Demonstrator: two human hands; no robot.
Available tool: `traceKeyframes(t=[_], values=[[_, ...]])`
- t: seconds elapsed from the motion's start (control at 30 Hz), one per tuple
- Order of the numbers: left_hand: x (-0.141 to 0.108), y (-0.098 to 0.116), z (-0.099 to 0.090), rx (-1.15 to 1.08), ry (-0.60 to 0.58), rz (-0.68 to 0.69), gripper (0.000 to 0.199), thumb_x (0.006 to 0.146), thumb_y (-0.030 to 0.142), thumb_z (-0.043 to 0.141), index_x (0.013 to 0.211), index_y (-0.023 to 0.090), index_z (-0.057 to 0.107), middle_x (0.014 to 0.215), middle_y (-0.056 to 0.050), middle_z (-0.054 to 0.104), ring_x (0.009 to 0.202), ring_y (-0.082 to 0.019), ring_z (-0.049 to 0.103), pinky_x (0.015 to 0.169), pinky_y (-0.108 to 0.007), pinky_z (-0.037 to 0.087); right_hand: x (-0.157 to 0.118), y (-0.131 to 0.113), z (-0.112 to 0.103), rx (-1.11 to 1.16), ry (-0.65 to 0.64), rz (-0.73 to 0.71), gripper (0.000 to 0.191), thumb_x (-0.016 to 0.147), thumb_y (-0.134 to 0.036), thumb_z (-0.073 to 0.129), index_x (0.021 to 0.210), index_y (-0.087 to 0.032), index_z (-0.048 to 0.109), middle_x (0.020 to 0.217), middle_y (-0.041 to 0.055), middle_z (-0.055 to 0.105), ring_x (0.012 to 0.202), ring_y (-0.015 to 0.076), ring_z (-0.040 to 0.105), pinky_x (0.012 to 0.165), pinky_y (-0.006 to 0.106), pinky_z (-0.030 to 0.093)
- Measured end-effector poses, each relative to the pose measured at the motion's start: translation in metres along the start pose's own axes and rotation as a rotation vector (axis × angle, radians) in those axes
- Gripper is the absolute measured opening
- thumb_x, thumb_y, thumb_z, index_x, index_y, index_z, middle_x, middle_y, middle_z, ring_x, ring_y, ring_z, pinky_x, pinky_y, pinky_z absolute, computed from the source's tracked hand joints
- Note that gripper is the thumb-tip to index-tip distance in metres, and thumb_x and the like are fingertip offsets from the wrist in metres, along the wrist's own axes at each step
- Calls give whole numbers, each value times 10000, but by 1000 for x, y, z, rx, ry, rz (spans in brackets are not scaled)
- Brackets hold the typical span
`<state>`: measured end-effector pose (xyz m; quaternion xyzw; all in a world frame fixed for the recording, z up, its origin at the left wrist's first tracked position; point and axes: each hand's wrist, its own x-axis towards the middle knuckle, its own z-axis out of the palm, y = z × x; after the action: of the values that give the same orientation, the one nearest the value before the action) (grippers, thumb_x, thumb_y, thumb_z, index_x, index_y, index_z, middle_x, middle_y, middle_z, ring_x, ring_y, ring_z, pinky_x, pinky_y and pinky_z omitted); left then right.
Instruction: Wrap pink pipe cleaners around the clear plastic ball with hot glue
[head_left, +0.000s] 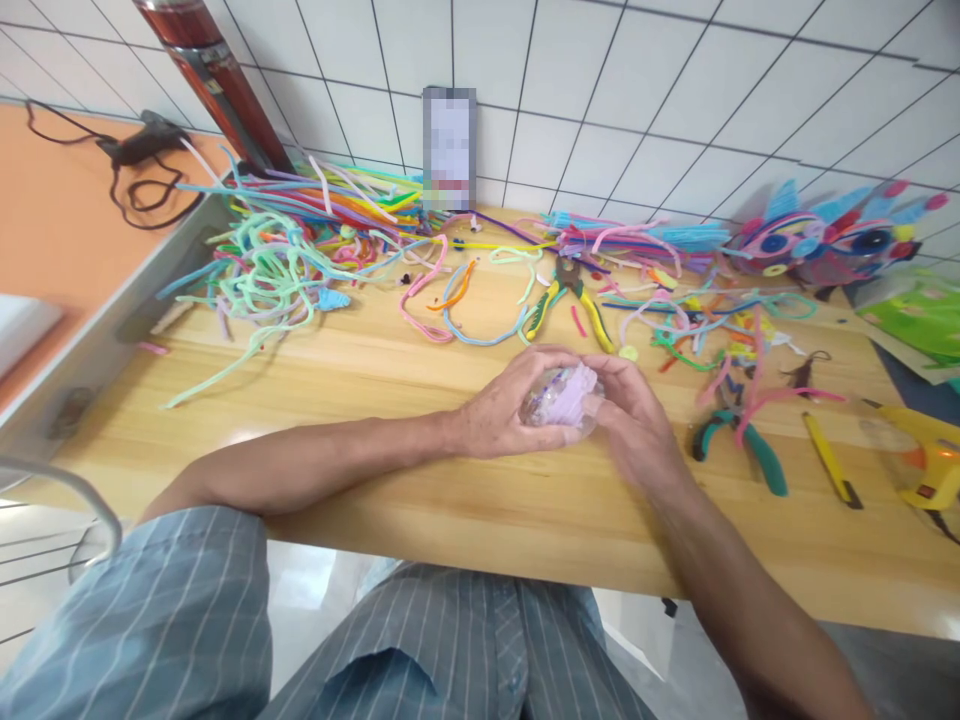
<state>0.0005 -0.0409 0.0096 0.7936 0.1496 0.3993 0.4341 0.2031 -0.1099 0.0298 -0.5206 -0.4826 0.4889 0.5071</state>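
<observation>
A small rounded see-through piece (pixel 541 400) with a lilac fuzzy patch (pixel 571 396) on its face sits between my hands, above the front part of the wooden table. My left hand (pixel 502 410) wraps around it, thumb below and fingers over the top. On the other side my right hand (pixel 634 405) is closed at its edge, with the thumb against the lilac patch. Blur hides the fine detail of the right fingertips. Just beyond the hands lie yellow-and-green pliers (pixel 570 300) with their handles spread.
Pipe cleaners (pixel 274 255) are heaped at the back left, with more bundles (pixel 645 235) behind. A phone (pixel 450 150) leans on the tiled wall near a red flask (pixel 217 85). Teal pliers (pixel 739 445), a yellow cutter (pixel 832 460), a glue gun (pixel 926 450) and decorated figures (pixel 817 240) are on the right.
</observation>
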Motion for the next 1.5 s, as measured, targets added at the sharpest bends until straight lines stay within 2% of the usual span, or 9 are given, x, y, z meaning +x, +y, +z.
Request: traceKeyframes(t=[0.13,0.3,0.6,0.77,1.1,1.2,1.3,1.4,1.5], values=[[3,4,-3,-32,-34,-79,651,917,521,741,1439,212,506,1463,-172,598,1409,-316,587,1206,-513,483,1,-1,0,-48,11,-39,477,819,-474,886,1217,-318,674,1258,40,742,1180,250,688,1010,406,582],[3,9,-5,-64,-52,-175,572,916,422,737,1409,221,529,1406,-137,620,1321,-287,627,1141,-475,522,3,0,-1,-52,17,-38,414,853,-500,846,1197,-324,697,1246,35,750,1200,253,689,1043,417,567],[1,9,-4,-87,-21,-167,549,886,347,755,1373,220,535,1373,-123,628,1304,-287,629,1144,-476,513,0,-5,-5,-57,28,-41,443,843,-534,856,1214,-337,718,1351,43,739,1344,282,647,1118,462,543],[0,9,-3,-70,-16,-128,558,891,390,763,1378,246,534,1395,-122,629,1323,-299,620,1153,-496,507,-3,-8,1,-74,-25,-58,495,822,-496,885,1232,-323,669,1328,57,726,1241,264,682,1090,445,570],[3,9,-7,-36,-61,-101,546,928,437,736,1383,208,540,1370,-146,640,1295,-298,644,1135,-480,530,0,-4,0,-65,-16,-66,481,808,-473,891,1212,-316,681,1234,46,748,1151,260,699,1013,431,587],[1,10,-5,-38,-57,-128,555,906,395,753,1387,221,538,1392,-138,635,1318,-299,637,1152,-481,525,5,-1,-5,-41,51,-116,392,849,-510,851,1161,-307,726,1230,47,762,1190,266,693,1066,448,555],[-2,10,-3,-51,-45,-155,595,881,382,759,1403,214,527,1425,-144,619,1357,-302,622,1177,-485,514,13,4,-13,-56,195,-215,317,907,-534,786,1119,-300,756,1218,43,769,1223,270,680,1139,472,500],[-3,9,-1,-74,-38,-184,616,869,371,762,1409,195,524,1438,-149,614,1368,-295,617,1196,-476,501,19,8,-19,-129,304,-275,294,914,-533,778,1083,-293,760,1152,39,776,1146,260,692,1088,456,515],[-4,8,0,-101,-21,-198,610,859,369,776,1391,193,535,1429,-141,622,1361,-285,615,1201,-464,494,22,8,-18,-207,343,-288,312,903,-552,779,1053,-280,748,1102,41,773,1043,238,692,986,413,541]])
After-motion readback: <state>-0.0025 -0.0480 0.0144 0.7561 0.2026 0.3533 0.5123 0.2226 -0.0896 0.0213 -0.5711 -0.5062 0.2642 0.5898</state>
